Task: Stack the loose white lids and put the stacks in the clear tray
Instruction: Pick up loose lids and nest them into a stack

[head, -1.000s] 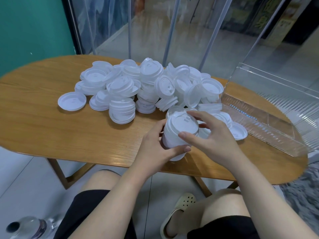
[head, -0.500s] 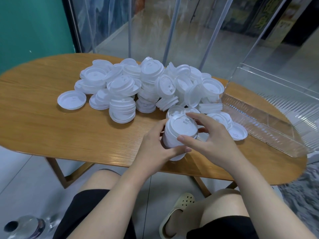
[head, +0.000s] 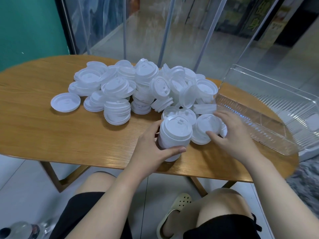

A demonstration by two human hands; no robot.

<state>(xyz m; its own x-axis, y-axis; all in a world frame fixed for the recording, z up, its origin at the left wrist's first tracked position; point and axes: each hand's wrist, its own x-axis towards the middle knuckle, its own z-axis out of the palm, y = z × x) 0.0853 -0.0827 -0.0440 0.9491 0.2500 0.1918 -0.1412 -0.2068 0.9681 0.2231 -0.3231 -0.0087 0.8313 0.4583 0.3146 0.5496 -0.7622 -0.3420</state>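
Stack of lids (head: 174, 135), centre frame, near front edge of desk (head: 51, 135), tilted toward camera. Left hand (head: 151, 149) grips it: thumb across lower front, fingers (head: 154, 125) curled round far side. Right hand (head: 231, 135) just right of stack, fingers spread, thumb and fingertips pinching rim of a single lid (head: 206, 129) that is tipped up on edge; hold looks light. That lid touches or nearly touches the stack, can't tell which.

Loose pile (head: 138, 87) upper-centre, many lids, some already nested in short stacks, some on edge. One lone lid (head: 65, 102) flat at left of pile. Clear tray (head: 259, 121) right of frame, by right hand; no stacks visible in it.

Risks (judgement):
- Stack is tall and tilted, held by one hand; a slack grip or a hard push from the new lid could fan it out or send it off the front edge.
- Lid set on askew won't nest, so the column leans.
- Right wrist close to the tray wall; a knock could shift the tray.

Surface: wood-grain desk, rounded ends, smooth, so lids may slide. Room: teal wall upper left, glass panels behind, tiled floor, bottle (head: 19, 230) lower left.
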